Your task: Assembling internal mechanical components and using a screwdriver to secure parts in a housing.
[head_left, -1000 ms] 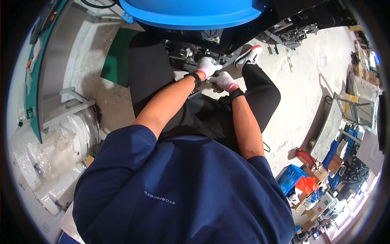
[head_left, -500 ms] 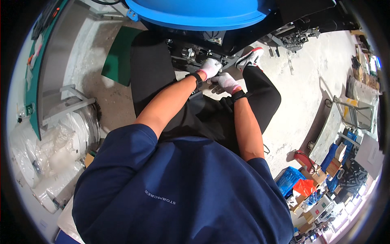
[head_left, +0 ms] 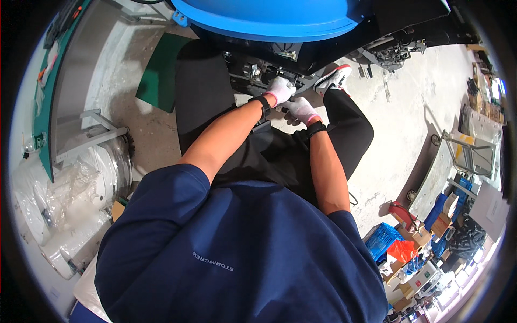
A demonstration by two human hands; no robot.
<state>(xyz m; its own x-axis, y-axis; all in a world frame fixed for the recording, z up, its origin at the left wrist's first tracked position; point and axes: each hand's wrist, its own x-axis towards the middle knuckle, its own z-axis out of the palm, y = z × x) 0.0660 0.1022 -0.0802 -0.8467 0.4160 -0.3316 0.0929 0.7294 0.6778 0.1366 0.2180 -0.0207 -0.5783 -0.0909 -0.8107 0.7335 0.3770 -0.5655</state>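
Both my hands wear white work gloves with pink cuffs and are close together, low between my knees, at the underside of a dark machine. My left hand (head_left: 280, 89) is closed at the metal mechanism (head_left: 258, 72), its fingertips against or around a small part too small to name. Just below it and to the right, my right hand (head_left: 302, 110) has curled fingers with greyish fingertips. Whatever it grips is hidden by the glove. Above the mechanism is a large blue round rim (head_left: 269, 29).
My shoe (head_left: 334, 79) rests beside the machine at the right. A green mat (head_left: 161, 72) lies on the floor at left, near plastic-wrapped rolls (head_left: 75, 199). A flat trolley (head_left: 431, 172), a blue crate (head_left: 383, 240) and cluttered boxes stand at right.
The fingers of my right hand are curled in more than before. My left hand stays at the mechanism. The whole view has shifted very slightly.
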